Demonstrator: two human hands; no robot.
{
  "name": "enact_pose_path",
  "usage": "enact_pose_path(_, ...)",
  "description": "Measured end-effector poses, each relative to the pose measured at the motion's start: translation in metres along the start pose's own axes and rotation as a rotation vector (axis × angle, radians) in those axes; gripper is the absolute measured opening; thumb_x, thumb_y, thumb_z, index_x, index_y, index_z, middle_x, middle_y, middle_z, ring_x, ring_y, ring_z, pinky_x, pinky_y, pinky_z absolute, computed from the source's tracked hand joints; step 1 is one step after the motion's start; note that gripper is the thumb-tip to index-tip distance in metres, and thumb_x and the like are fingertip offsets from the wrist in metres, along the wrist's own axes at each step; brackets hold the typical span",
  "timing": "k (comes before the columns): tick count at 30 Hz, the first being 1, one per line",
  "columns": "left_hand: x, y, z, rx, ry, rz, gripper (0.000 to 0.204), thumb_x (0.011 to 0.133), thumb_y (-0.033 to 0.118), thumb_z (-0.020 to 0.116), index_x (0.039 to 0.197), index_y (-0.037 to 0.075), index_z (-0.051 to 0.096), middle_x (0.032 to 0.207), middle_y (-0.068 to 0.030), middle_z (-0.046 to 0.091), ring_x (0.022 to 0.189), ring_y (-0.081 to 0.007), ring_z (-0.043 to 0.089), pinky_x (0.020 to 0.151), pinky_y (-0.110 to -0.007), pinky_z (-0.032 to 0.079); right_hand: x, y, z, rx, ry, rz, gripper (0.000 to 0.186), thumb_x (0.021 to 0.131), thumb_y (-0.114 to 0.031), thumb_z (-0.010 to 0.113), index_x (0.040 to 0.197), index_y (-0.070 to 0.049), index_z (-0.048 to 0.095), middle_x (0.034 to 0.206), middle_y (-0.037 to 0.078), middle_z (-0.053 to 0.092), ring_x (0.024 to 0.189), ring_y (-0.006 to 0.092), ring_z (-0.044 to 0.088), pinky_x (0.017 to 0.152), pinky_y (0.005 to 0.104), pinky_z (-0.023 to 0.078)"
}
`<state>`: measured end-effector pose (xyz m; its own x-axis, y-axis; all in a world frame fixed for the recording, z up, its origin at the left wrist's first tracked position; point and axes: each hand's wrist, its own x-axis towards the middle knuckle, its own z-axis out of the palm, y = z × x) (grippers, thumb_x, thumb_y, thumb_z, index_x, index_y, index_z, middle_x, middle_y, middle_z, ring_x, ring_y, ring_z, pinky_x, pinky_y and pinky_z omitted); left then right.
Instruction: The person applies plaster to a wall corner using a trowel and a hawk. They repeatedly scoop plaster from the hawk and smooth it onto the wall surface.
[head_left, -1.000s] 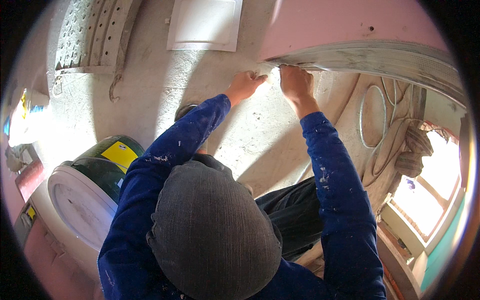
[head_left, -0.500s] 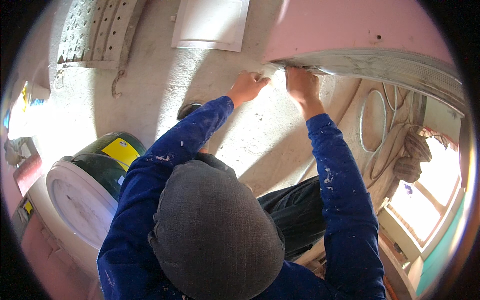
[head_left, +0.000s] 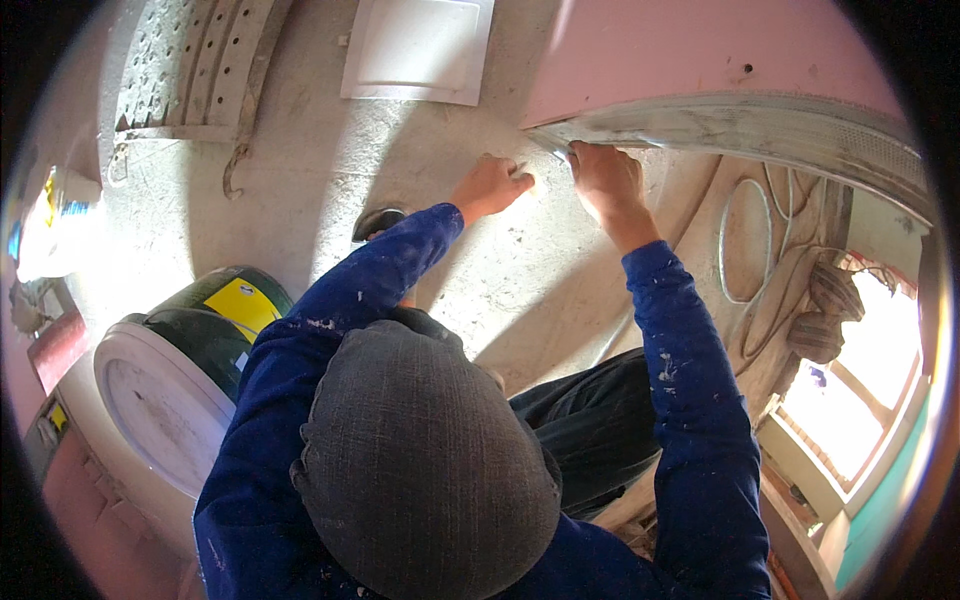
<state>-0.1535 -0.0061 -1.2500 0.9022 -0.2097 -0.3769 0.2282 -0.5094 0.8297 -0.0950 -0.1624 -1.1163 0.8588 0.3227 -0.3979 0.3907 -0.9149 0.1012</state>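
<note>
At the upper right, a pink panel (head_left: 700, 50) has a pale metal strip (head_left: 760, 130) with a perforated band along its lower edge. My right hand (head_left: 608, 185) is curled closed against that strip near its left end; whatever is inside the fingers is hidden. Below and left of the strip's end, my left hand (head_left: 490, 185) has its fingers bent into a pinch over the pale concrete floor (head_left: 420, 170); what it holds, if anything, is too small to make out. My grey cap (head_left: 420, 450) covers much of the lower middle of the view.
A green bucket (head_left: 195, 292) with a white lid (head_left: 165, 400) lies left. A white square panel (head_left: 415, 45) and perforated plank (head_left: 180, 70) are at the top. Coiled cables (head_left: 750, 295) and striped bundles (head_left: 830, 300) lie right, beside a bright opening (head_left: 845, 400). My dark-trousered leg (head_left: 590, 420) is below.
My right hand has shifted slightly right and down, staying by the strip's lower edge. My left hand has moved a little downward, its fingers still bent.
</note>
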Motion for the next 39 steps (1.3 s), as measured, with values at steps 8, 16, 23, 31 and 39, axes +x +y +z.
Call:
enact_pose_path(8, 0.011, -0.010, 0.009, 0.115, 0.281, 0.201, 0.060, 0.091, 0.051, 0.062, 0.106, -0.007, 0.071, 0.098, -0.0307, 0.067, 0.097, -0.0458, 0.061, 0.090, -0.047, 0.048, 0.012, 0.001, 0.006, 0.020, 0.046, 0.021, 0.025, 0.097, -0.026, 0.053, 0.100, -0.007, 0.069, 0.094, 0.019, 0.072, 0.091, 0.0377, 0.070, 0.081, 0.0503, 0.055)
enact_pose_path(16, 0.013, -0.005, 0.002, 0.028, 0.243, 0.162, 0.059, 0.090, 0.049, 0.064, 0.106, -0.007, 0.070, 0.100, -0.0309, 0.067, 0.100, -0.0455, 0.061, 0.091, -0.048, 0.048, 0.016, -0.005, 0.008, -0.024, 0.085, 0.049, 0.023, 0.091, -0.013, 0.051, 0.096, -0.007, 0.072, 0.094, 0.020, 0.073, 0.092, 0.0357, 0.072, 0.080, 0.0479, 0.057)
enact_pose_path(23, 0.010, -0.004, -0.002, -0.001, 0.180, 0.065, 0.063, 0.090, 0.052, 0.062, 0.102, -0.009, 0.070, 0.096, -0.0300, 0.069, 0.095, -0.0437, 0.066, 0.086, -0.048, 0.050, 0.019, -0.002, 0.013, -0.014, 0.097, 0.028, 0.030, 0.099, -0.027, 0.047, 0.095, -0.008, 0.070, 0.090, 0.021, 0.072, 0.085, 0.0399, 0.071, 0.077, 0.0520, 0.056)
enact_pose_path(31, -0.009, -0.014, 0.005, 0.062, 0.148, 0.155, 0.068, 0.085, 0.057, 0.067, 0.085, -0.011, 0.069, 0.078, -0.0297, 0.067, 0.082, -0.0423, 0.067, 0.078, -0.048, 0.051, 0.020, -0.007, 0.008, -0.031, 0.060, 0.067, 0.022, 0.090, -0.010, 0.053, 0.097, -0.008, 0.073, 0.094, 0.020, 0.073, 0.095, 0.0344, 0.072, 0.081, 0.0466, 0.058)
enact_pose_path(39, -0.024, -0.006, -0.015, -0.013, -0.152, -0.183, 0.069, 0.082, 0.061, 0.068, 0.073, -0.007, 0.064, 0.063, -0.0202, 0.063, 0.061, -0.0311, 0.066, 0.060, -0.045, 0.049, 0.020, -0.013, -0.001, -0.028, -0.041, 0.118, 0.022, 0.090, -0.010, 0.054, 0.100, -0.010, 0.073, 0.103, 0.016, 0.073, 0.100, 0.0327, 0.071, 0.085, 0.0450, 0.057)
